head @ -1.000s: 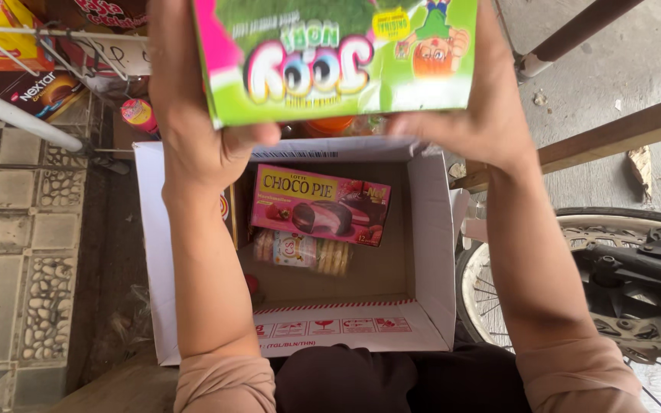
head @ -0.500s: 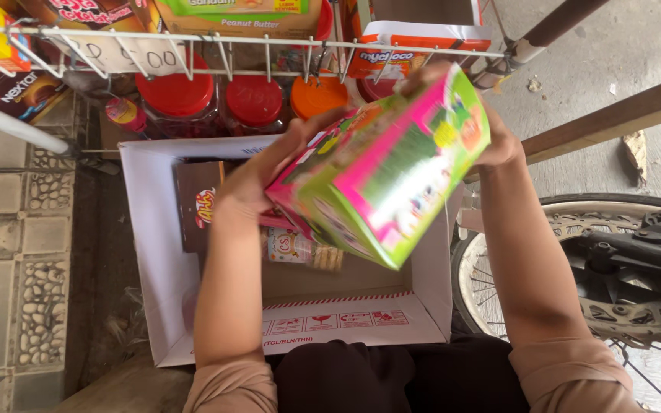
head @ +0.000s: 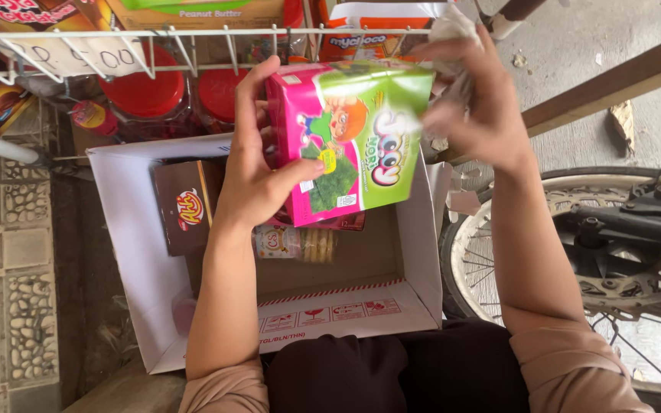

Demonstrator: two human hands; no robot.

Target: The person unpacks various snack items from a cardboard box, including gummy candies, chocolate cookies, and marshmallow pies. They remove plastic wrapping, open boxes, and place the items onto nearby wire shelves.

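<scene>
An open cardboard carton (head: 415, 252) is seen from above, its flaps folded out, set between a tiled floor (head: 9, 252) and a bicycle wheel (head: 575, 260). Along its far edge a wire rack (head: 193, 34) is hung with snack packs, red-lidded jars (head: 147, 92) being kept beneath it. Inside the carton, a brown box (head: 185, 206) is stood against the left wall and a clear sleeve of biscuits (head: 296, 245) is laid on the bottom. Over the carton's far edge a pink-and-green snack box (head: 346, 138) is held tilted, its printed face turned upward as if for inspection. The left hand (head: 258, 164) is clamped on its pink end, thumb across the front. The right hand (head: 472, 99) is blurred; a pale crumpled wrapper (head: 453, 27) seems pinched in its grip
</scene>
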